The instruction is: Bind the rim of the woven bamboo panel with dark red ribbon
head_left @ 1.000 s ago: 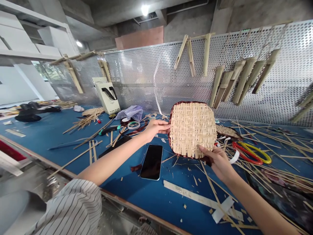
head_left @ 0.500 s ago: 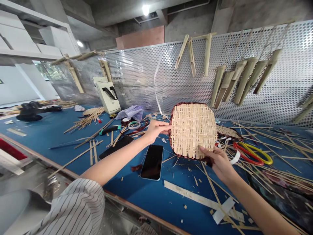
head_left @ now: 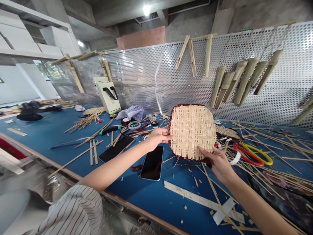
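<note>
Both my hands hold a square woven bamboo mat with a dark red bound rim, lifted over the blue worktable. My left hand grips its left edge, with the fingers partly behind the weave. My right hand holds the lower edge, with the fingertips resting on the front. Directly below, a black smartphone lies near my left wrist, and a second black phone lies to its left.
Bamboo strips and offcuts litter the table, with red and yellow hoops at right. Tape rolls, a plastic bag and a white box stand behind. Bamboo pieces hang on a perforated metal panel.
My left hand has slid down the mat's left edge. The mat has shifted slightly lower in view, and my right hand stays on its lower edge.
</note>
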`<state>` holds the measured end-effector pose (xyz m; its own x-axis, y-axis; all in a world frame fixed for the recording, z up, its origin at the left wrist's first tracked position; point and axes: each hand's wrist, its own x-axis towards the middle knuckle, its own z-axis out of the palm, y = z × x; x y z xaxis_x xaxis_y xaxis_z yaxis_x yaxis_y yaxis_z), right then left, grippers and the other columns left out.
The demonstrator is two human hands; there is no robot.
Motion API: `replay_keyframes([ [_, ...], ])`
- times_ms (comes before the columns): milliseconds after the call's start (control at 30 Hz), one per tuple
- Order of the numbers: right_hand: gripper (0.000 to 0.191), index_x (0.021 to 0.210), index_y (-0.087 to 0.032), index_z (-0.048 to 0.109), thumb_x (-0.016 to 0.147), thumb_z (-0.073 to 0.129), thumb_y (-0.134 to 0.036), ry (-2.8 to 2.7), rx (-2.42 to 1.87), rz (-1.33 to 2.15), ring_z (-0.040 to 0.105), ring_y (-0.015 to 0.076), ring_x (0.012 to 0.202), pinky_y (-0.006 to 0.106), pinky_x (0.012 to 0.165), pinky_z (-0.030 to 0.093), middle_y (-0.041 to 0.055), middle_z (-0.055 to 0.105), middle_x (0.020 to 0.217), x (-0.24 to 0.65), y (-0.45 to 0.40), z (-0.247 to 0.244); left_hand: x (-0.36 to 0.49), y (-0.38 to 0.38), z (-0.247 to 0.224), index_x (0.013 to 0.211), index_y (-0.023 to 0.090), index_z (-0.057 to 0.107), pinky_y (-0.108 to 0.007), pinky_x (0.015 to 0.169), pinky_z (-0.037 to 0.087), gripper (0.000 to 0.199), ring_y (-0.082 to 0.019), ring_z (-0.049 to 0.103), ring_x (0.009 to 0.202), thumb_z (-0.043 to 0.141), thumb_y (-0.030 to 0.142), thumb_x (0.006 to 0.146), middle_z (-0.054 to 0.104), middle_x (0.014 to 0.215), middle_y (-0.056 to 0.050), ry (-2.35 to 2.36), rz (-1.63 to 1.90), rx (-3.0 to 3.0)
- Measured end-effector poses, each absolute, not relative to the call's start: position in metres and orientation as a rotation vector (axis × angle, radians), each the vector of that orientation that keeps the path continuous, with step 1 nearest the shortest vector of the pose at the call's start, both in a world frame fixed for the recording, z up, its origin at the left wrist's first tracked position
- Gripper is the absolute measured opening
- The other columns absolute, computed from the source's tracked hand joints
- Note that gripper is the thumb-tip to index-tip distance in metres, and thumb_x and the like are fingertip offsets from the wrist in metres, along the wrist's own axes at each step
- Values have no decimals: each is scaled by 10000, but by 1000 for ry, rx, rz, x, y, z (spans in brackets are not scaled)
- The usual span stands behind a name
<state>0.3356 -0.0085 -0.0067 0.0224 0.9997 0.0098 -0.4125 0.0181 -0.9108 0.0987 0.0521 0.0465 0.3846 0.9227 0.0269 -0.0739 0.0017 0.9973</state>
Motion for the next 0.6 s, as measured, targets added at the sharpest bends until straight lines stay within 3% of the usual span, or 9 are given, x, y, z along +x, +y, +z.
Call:
replay_keyframes([
  [167,395,870,-171,689,549,862,-324,-913,-896,1323,640,237,803,272,614,533,64,675,922,333,-10,-7,103,55,39,762,111,705,-264,669,486,182,-135,625,687,734,134,584,698,773,-67,993,1058,1295],
  [400,326,848,-148,692,612,835,-322,-938,-930,1293,635,189,703,216,534,520,70,678,849,327,-17,-3,100,57,34,727,92,702,-268,610,472,152,-142,614,619,704,98,575,692,703,-65,1044,1106,1255],
  [600,324,862,-171,695,603,840,-302,-869,-877,1301,635,203,847,229,692,542,56,677,925,327,-15,0,100,52,43,882,141,679,-264,716,505,232,-138,637,758,715,148,653,694,876,-57,842,1069,1207],
])
